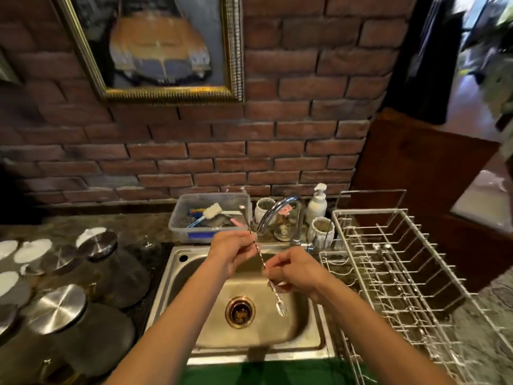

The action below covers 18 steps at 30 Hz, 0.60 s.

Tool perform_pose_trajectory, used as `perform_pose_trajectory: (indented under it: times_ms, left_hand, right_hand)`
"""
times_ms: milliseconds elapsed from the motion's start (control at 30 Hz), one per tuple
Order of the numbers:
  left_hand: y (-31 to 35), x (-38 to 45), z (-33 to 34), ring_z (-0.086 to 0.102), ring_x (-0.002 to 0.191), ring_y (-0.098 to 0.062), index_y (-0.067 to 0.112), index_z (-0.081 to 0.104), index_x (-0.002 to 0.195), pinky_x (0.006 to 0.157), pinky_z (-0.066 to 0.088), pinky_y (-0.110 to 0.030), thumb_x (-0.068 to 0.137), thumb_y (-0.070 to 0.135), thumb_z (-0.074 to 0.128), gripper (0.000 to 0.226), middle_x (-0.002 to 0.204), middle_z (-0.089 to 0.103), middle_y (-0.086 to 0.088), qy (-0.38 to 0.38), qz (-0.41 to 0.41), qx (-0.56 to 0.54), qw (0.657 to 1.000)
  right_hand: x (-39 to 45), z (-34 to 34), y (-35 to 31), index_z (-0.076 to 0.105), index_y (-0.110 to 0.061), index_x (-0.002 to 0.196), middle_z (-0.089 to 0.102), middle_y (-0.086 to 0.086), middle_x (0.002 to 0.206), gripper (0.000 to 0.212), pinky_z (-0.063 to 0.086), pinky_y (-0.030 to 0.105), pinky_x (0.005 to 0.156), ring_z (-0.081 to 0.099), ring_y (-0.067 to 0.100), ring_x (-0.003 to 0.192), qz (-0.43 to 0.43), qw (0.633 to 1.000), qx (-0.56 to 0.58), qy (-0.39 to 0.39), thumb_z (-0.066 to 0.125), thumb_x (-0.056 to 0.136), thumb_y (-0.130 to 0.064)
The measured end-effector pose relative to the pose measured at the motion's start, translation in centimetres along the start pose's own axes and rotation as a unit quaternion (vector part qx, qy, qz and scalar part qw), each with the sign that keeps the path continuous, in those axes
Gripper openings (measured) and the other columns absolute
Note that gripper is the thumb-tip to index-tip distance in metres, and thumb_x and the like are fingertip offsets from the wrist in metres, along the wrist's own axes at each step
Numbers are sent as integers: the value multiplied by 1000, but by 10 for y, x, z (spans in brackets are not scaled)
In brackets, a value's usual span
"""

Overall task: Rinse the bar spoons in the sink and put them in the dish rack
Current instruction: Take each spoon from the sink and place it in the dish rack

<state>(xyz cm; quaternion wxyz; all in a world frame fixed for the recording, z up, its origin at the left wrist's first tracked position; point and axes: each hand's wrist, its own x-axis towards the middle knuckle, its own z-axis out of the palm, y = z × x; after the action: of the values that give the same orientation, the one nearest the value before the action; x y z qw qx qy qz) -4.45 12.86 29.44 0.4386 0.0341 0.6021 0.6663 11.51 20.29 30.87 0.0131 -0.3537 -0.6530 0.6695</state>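
**One bar spoon held over the sink basin**

Nearest us, our two forearms reach in over the sink (pixel 177 276), its drain (pixel 240 312) straight below. Our right hand (pixel 298 270) pinches the lower stretch of a bar spoon (pixel 262 263), fingers curled tight on the twisted stem, so the forked end hangs down over the basin where any drips can fall. Our left hand (pixel 231 252) grips the same stem higher up, fingers closed round it, and the small bowl end pokes up past the knuckles towards the faucet (pixel 277 211). Holding it at both ends keeps the long thin stem steady and slanted over the basin. We see no water stream from the spout; blur makes that hard to judge.

To our right, the wire dish rack (pixel 394 273) stands just beside the sink, near enough for a short carry; whether thin spoons already lie in it we cannot tell. On the desk to our left sit dark jars with steel lids (pixel 57 308). Farther back stand a plastic tub of brushes (pixel 194 234) and a soap pump bottle (pixel 317 204), against the brick wall (pixel 277 134).
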Motion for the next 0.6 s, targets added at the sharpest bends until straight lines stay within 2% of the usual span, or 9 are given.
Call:
perform_pose_trajectory:
  times_ms: [67,167,267,367,467,533,600]
  left_hand:
    - [13,-11,16,71,68,-21,-3,68,98,53,59,-26,85,-8,69,14,86,71,-18,-16,4,9,1000]
    - [27,-26,46,71,62,-21,-2,66,99,49,58,-26,84,-10,69,17,84,70,-19,-40,20,30,999]
    - [33,-36,80,68,56,-21,0,63,93,44,55,-25,84,-12,68,16,82,68,-21,-66,28,39,997]
    - [31,-43,117,71,52,-17,3,64,90,46,58,-25,83,-11,70,16,74,70,-15,-101,22,59,993]
    - [25,-50,154,71,49,-17,3,65,88,44,57,-25,82,-11,71,16,63,72,-12,-134,4,78,988]
    - [18,-56,177,73,55,-20,1,67,90,46,58,-27,81,-11,72,16,67,74,-13,-148,-7,88,985]
    - [9,-60,196,74,71,-24,1,69,94,50,60,-28,80,-10,73,18,83,75,-17,-154,-18,106,982]
  right_hand:
    - [-16,-12,-13,72,-5,89,67,5,69,5,56,24,57,63,13,63,-12,1000,-10,1,74,84,-3]
    - [-40,-35,-27,74,-7,84,66,8,75,3,55,23,56,62,18,70,-26,999,-13,20,74,84,-4]
    - [-61,-60,-35,75,-6,85,68,8,79,5,57,23,57,64,13,66,-40,998,-19,52,70,87,-4]
    - [-82,-86,-36,73,-1,88,67,8,74,6,60,29,62,64,11,61,-50,995,-25,81,70,88,-6]
    - [-101,-113,-29,71,5,89,68,7,72,11,60,28,60,66,12,62,-47,994,-29,98,70,88,-6]
    - [-113,-132,-21,71,5,89,69,9,74,11,58,27,60,68,13,63,-42,993,-25,110,71,87,-6]
    - [-124,-150,-11,72,2,90,69,10,75,9,58,27,59,68,15,64,-38,991,-26,123,72,86,-6]
